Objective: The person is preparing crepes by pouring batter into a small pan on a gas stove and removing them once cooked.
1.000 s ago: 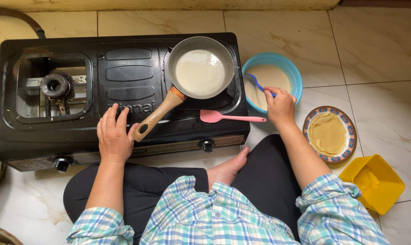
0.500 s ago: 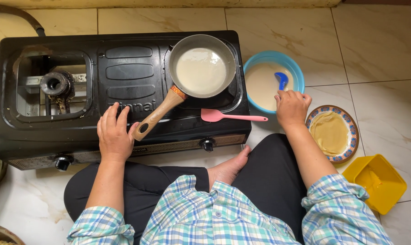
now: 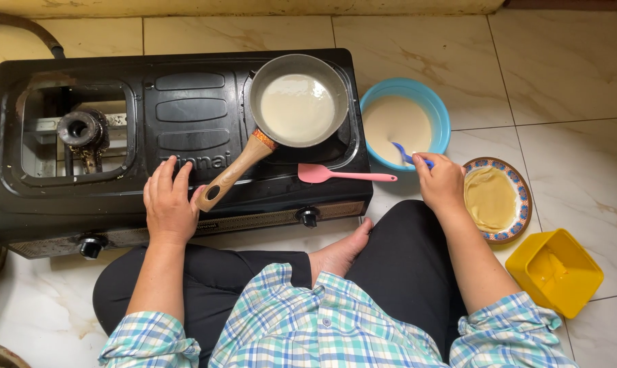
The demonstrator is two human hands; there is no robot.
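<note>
Overhead, seated at a black gas stove (image 3: 179,136) on the floor.
Left hand (image 3: 170,206) lies flat, fingers released, beside the frying pan's wooden handle (image 3: 235,172); right hand (image 3: 442,182) apparently pinches a blue spoon (image 3: 405,155) in the blue batter bowl (image 3: 405,121), near a pink spatula (image 3: 342,174).

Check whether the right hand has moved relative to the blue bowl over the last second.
Yes. The right hand has drawn back from over the blue bowl toward the person, now sitting at its near rim beside the patterned plate, holding the blue spoon.
</note>
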